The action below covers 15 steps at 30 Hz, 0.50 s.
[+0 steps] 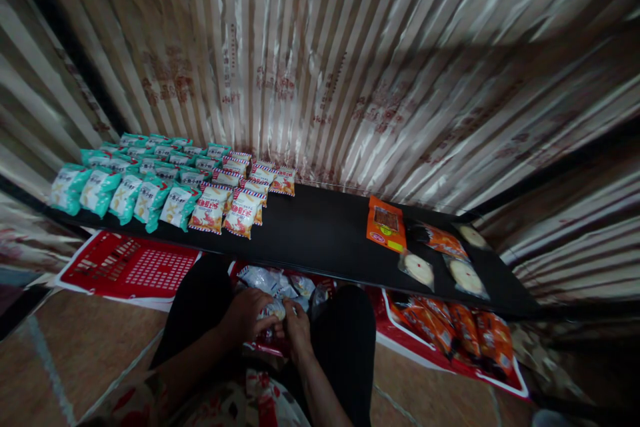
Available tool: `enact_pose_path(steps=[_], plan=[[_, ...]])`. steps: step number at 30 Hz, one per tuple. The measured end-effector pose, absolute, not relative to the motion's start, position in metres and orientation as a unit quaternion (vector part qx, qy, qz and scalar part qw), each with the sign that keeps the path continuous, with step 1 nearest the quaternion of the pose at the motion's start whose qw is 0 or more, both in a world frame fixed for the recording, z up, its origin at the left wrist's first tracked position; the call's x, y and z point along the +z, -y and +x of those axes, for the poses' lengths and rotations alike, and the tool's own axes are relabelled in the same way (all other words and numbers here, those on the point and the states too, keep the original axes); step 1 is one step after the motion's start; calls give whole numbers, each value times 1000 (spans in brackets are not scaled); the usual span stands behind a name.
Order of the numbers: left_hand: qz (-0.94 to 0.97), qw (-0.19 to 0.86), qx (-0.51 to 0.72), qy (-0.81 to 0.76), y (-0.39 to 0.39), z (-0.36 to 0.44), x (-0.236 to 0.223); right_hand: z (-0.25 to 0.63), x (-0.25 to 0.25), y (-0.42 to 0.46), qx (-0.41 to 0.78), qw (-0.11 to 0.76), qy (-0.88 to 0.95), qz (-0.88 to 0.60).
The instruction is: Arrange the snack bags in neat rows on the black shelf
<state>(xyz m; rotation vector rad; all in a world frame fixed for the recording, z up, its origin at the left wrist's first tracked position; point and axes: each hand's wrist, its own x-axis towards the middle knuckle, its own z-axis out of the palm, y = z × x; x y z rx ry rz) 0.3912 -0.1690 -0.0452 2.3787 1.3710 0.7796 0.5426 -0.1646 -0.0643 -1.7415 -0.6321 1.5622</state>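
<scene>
Low between my knees, my left hand [249, 315] has its fingers closed on a small snack packet [273, 309]. From the other side my right hand [297, 325] grips the same packet, its fingers bent and partly hidden. Just beyond both hands, more silvery packets [260, 278] lie in a red container between my legs. On the black shelf [320, 227] in front stand several white-and-orange snack bags [243, 211]. To their left, teal-and-white snack bags [145, 200] stand in rows.
At the shelf's right lie an orange packet [386, 223], a dark-and-orange bag [440, 240] and round pale items in clear wrap [419, 269]. Below, a red basket [523, 387] holds orange bags [465, 330]. A red lid-like panel [165, 267] sits lower left; striped curtain [320, 67] hangs behind.
</scene>
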Motion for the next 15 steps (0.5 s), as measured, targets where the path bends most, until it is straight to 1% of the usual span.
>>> enact_pose_path(steps=[2,5,8,10,11,12,15], plan=[[822,149,256,-486,166,391,-43,546,-65,164,598,327,283,-675],[816,163,232,-504,162,390,-40,552,-66,162,549,296,361,-693],[803,186,201,-530,158,388,-38,557,-61,160,450,320,460,-695],[793,200,181,-546,155,388,-38,557,-54,159,385,343,533,-671],[790,205,173,-550,153,388,-38,557,-49,159,372,348,564,-650],[788,209,170,-553,152,388,-37,556,-45,159,382,349,586,-624],[785,215,176,-553,147,389,-37,554,-34,159,469,345,614,-533]])
